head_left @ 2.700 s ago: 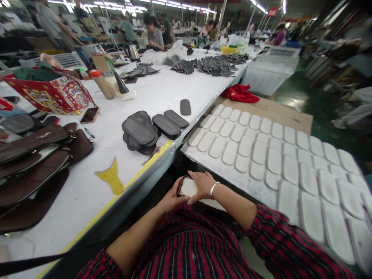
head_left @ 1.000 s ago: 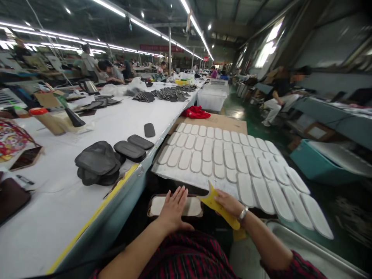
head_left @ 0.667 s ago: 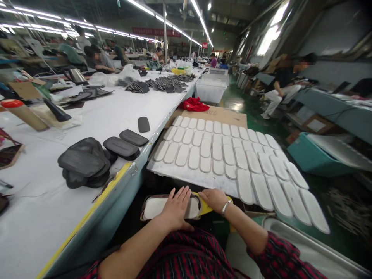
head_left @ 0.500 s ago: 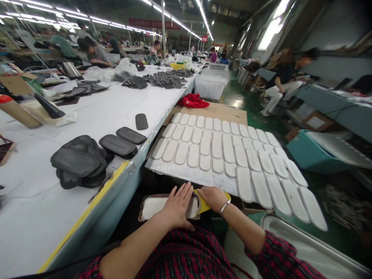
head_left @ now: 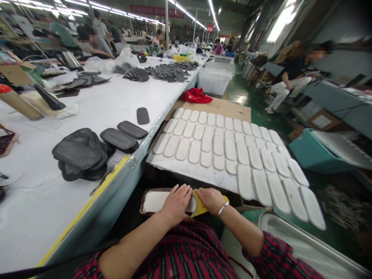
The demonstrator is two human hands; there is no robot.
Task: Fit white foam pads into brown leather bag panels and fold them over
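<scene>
My left hand (head_left: 178, 201) lies with fingers stretched flat over the right part of a white rounded pad (head_left: 154, 202). That pad rests on a dark-rimmed, brownish support close to my lap. My right hand (head_left: 211, 199) has its fingers closed around a flat yellow piece (head_left: 200, 207), whose exact kind I cannot make out. Its left edge meets the pad's right end, beside my left fingertips. My left thumb is mostly hidden. Beyond both hands, many similar white pads (head_left: 245, 182) lie in rows on a board.
To the left, a white table (head_left: 31, 221) with a yellow-taped edge carries stacked dark grey pads (head_left: 77, 153). A red cloth (head_left: 197, 95) lies on cardboard at the back. On the right stand a teal bin (head_left: 316, 155) and a seated person (head_left: 290, 83).
The camera view has shifted slightly. The yellow piece has turned and now sits lower against the pad's right end. My left hand stays flat on the pad.
</scene>
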